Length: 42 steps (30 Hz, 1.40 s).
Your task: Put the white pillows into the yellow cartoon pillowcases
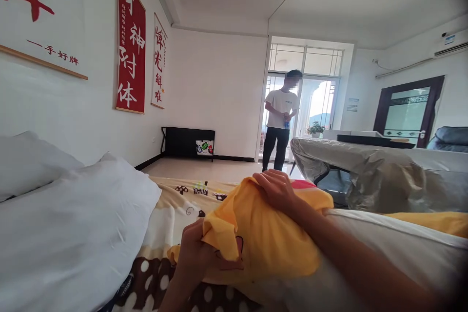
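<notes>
A yellow cloth [270, 234] with a dark-outlined print is bunched up in front of me. My left hand [195, 248] is closed on its left edge, low down. Higher and farther away, my right hand [276, 190] has its fingers folded over the top edge of the same cloth. Under the cloth lies a patterned blanket [166, 214], cream with small drawings on its far part and brown with white dots near me. White fabric [365, 234] stretches out beneath my right forearm, and more yellow material [431, 222] shows beyond it.
White pillows [91, 219] fill the left side. Past the bed, a person [281, 117] stands by the glass doors. At the right is a table [383, 156] under plastic sheeting, with a potted plant [316, 129]. A black panel stand [186, 141] rests by the far wall.
</notes>
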### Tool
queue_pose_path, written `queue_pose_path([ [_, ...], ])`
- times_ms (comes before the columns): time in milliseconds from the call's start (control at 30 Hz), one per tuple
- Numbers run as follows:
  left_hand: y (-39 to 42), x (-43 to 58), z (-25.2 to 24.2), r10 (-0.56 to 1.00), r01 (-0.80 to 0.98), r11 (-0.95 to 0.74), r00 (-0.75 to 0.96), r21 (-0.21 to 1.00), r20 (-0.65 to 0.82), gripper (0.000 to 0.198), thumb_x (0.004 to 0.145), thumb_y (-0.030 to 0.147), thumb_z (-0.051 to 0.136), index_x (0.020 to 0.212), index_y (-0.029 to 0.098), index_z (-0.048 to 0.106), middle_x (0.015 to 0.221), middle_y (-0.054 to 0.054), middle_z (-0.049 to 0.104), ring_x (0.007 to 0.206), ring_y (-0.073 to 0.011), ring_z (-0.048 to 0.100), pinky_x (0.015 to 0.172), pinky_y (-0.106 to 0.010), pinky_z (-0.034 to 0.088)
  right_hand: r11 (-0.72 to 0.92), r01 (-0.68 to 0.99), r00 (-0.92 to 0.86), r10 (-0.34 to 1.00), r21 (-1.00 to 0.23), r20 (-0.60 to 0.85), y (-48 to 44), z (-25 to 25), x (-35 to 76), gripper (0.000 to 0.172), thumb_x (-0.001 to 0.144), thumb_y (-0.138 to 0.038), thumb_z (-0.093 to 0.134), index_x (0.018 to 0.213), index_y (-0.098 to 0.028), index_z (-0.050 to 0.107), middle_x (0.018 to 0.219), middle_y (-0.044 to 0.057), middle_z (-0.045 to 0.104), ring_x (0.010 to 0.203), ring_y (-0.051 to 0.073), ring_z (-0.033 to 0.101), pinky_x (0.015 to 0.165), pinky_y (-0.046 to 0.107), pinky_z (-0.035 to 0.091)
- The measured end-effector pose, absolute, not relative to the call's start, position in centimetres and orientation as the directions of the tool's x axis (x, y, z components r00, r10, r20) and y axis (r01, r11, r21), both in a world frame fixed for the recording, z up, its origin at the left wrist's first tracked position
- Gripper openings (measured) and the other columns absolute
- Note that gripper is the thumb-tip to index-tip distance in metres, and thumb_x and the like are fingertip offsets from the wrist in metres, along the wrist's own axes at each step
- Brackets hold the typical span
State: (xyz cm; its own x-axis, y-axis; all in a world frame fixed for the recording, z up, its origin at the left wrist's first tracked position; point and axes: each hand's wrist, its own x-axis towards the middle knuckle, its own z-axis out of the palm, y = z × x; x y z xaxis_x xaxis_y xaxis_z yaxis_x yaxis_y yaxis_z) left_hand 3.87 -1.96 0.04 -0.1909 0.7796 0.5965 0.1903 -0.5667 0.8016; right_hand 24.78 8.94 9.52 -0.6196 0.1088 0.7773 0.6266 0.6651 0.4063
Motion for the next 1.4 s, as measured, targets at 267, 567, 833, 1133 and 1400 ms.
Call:
queue_pose_path([
  [267, -1.1, 3.2, 0.1, 0.786, 0.106, -0.532, -0.309, 0.840, 0.536, 0.010, 0.065, 0.023, 0.046, 0.066, 0.017, 0.054, 0.059, 0.003, 0.048, 0.059, -0.0118, 0.042, 0.052, -0.021, 0.035, 0.611, 0.764, -0.534, 0.423, 0.205, 0.732, 3.5, 11.0, 22.0, 0.019, 0.089, -0.018, 0.043, 0.084, -0.019, 0.060, 0.071, 0.004, 0.064, 0.073, 0.019, 0.054, 0.074, 0.033, 0.028],
  [567, -1.7, 3.5, 0.3, 0.755, 0.228, -0.535, -0.303, 0.813, 0.582, 0.022, 0.071, 0.023, 0.045, 0.087, 0.017, 0.059, 0.074, -0.002, 0.059, 0.073, -0.0186, 0.053, 0.064, -0.027, 0.043, 0.743, 0.641, -0.536, 0.254, 0.193, 0.805, 2.9, 6.6, 17.8, 0.020, 0.089, -0.017, 0.038, 0.076, -0.018, 0.052, 0.068, 0.002, 0.059, 0.059, 0.014, 0.048, 0.056, 0.026, 0.028],
  [833, -1.4, 3.0, -1.5, 0.928, -0.082, -0.323, -0.222, 0.943, 0.298, 0.030, 0.079, 0.050, 0.046, 0.082, 0.021, 0.054, 0.062, 0.001, 0.049, 0.054, -0.0147, 0.044, 0.045, -0.025, 0.034, 0.826, 0.535, -0.243, 0.350, -0.176, 0.905, 4.1, 7.9, 19.7, 0.025, 0.094, -0.032, 0.032, 0.078, -0.022, 0.049, 0.053, -0.004, 0.044, 0.049, 0.011, 0.041, 0.054, 0.023, 0.032],
  [1133, -3.0, 4.9, 1.0, 0.860, 0.157, -0.505, 0.010, 0.849, 0.510, 0.020, 0.057, 0.014, 0.043, 0.075, 0.018, 0.051, 0.067, 0.003, 0.048, 0.064, -0.0117, 0.040, 0.058, -0.022, 0.034, 0.863, 0.394, -0.420, 0.474, -0.315, 0.774, 2.3, 8.0, 17.8, 0.027, 0.093, -0.035, 0.034, 0.075, -0.021, 0.050, 0.059, -0.003, 0.050, 0.053, 0.011, 0.043, 0.055, 0.021, 0.034],
  [1400, -3.3, 4.1, 1.0, 0.815, 0.121, -0.556, -0.116, 0.822, 0.568, 0.011, 0.073, 0.027, 0.049, 0.067, 0.018, 0.047, 0.062, 0.004, 0.040, 0.060, -0.0107, 0.034, 0.054, -0.021, 0.031, 0.865, 0.502, -0.420, 0.213, 0.030, 0.882, 4.4, 7.8, 19.1, 0.027, 0.094, -0.027, 0.031, 0.077, -0.020, 0.051, 0.057, -0.001, 0.052, 0.051, 0.011, 0.042, 0.056, 0.023, 0.032],
])
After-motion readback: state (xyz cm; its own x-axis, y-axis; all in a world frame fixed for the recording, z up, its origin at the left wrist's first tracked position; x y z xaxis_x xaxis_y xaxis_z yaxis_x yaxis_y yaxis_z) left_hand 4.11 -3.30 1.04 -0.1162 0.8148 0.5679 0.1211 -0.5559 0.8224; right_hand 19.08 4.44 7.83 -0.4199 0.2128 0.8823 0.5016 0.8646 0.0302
